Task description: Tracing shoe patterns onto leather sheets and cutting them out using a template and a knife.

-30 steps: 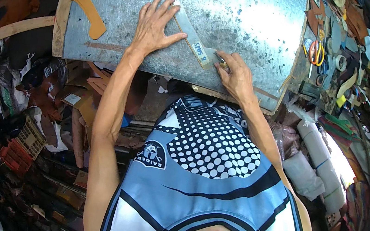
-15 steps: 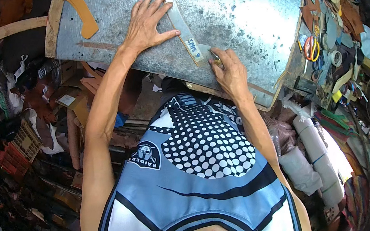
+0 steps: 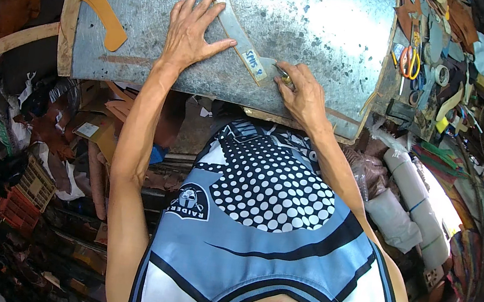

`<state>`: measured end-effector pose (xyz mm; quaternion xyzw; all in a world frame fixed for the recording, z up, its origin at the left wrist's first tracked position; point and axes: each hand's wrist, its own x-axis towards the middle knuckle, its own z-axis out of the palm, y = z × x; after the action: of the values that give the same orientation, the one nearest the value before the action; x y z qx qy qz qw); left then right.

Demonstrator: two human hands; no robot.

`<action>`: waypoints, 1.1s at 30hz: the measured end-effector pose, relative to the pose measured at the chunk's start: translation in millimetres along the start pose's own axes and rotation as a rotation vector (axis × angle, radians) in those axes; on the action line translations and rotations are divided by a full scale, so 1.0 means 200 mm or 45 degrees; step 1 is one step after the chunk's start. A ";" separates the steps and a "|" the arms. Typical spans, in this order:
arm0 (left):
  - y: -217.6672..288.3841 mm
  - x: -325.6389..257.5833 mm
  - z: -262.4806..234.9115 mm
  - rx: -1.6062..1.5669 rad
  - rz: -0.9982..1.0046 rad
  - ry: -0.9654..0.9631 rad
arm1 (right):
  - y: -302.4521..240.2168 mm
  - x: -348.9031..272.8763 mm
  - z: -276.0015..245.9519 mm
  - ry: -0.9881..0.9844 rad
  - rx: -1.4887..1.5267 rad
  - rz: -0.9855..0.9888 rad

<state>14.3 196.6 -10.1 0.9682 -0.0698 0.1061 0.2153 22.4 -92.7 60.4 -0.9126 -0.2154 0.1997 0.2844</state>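
Observation:
My left hand [image 3: 191, 33] lies flat with fingers spread on a narrow grey strip [image 3: 243, 41], pressing it onto the galvanised metal sheet [image 3: 308, 19] that covers the workbench. My right hand [image 3: 300, 91] is closed on a small metal tool [image 3: 284, 78] whose tip meets the strip's near end at the sheet. The strip runs slantwise from under my left fingers down to the tool. A tan curved pattern piece [image 3: 104, 17] lies on the sheet to the far left, apart from both hands.
Orange-handled scissors [image 3: 411, 58], tape rolls and leather scraps crowd the bench's right side. Rolls of pale material [image 3: 412, 204] lie on the floor at right. Scraps, cardboard and a crate [image 3: 36, 185] fill the floor at left. A wooden rim [image 3: 69, 24] edges the sheet.
The view has shifted, so bench and hands sit higher and a little left in frame. Both hands keep their hold on the strip and tool; the right hand has edged along the strip's near end.

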 end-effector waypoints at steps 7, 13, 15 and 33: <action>0.02 0.01 -0.04 0.016 -0.018 -0.009 | -0.03 0.02 -0.03 -0.030 0.052 0.029; 0.12 0.05 -0.08 0.136 0.031 -0.061 | -0.17 0.00 -0.18 -0.212 0.090 0.303; 0.11 0.07 -0.08 0.067 0.231 -0.267 | -0.19 -0.02 -0.19 -0.343 -0.016 0.239; 0.09 1.00 0.06 -0.362 -0.211 -1.342 | -0.23 0.64 0.23 0.187 -0.176 -0.076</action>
<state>206.4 158.2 33.1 0.8540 -0.1053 -0.4207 0.2876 92.5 26.4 22.3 -0.9354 -0.2344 0.1085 0.2415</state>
